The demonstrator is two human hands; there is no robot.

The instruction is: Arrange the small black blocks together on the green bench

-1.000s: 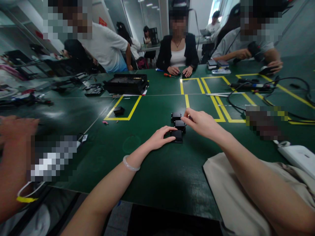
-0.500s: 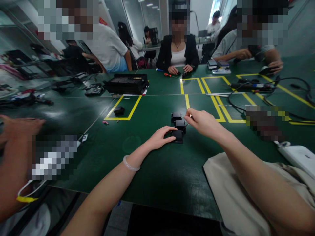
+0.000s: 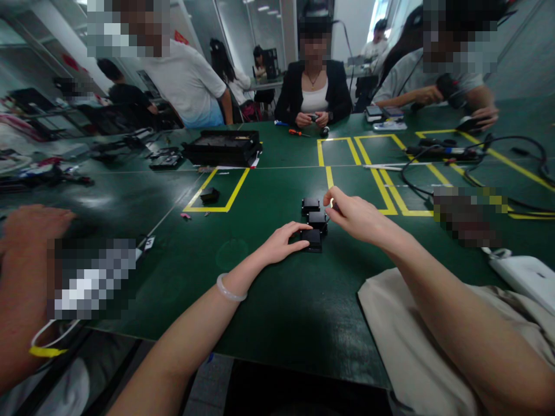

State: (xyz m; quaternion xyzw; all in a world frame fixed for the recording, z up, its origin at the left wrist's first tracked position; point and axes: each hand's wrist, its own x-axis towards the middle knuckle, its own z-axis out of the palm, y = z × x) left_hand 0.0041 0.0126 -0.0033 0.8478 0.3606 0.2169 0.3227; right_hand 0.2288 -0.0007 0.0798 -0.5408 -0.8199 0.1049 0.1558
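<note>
Three small black boxes stand in a row on the green table [image 3: 269, 312]: a near one [image 3: 313, 238], a middle one [image 3: 318, 220] and a far one [image 3: 310, 205]. My left hand [image 3: 284, 244] lies on the table with curled fingers pressed against the near box's left side. My right hand [image 3: 353, 216] hovers just right of the middle box, thumb and forefinger pinched together at its edge. What the pinch holds is too small to make out.
A beige cloth [image 3: 416, 346] lies under my right forearm. A black tray [image 3: 222, 146] and a small black part [image 3: 209, 195] in a yellow-taped square sit further back. Cables [image 3: 477, 156] run at the right. People sit across the table; another person's arm [image 3: 21, 277] rests at left.
My right hand has shifted slightly and its fingers have closed into a tighter pinch by the middle box. My left hand has stayed put. The person opposite lifted both hands off the table.
</note>
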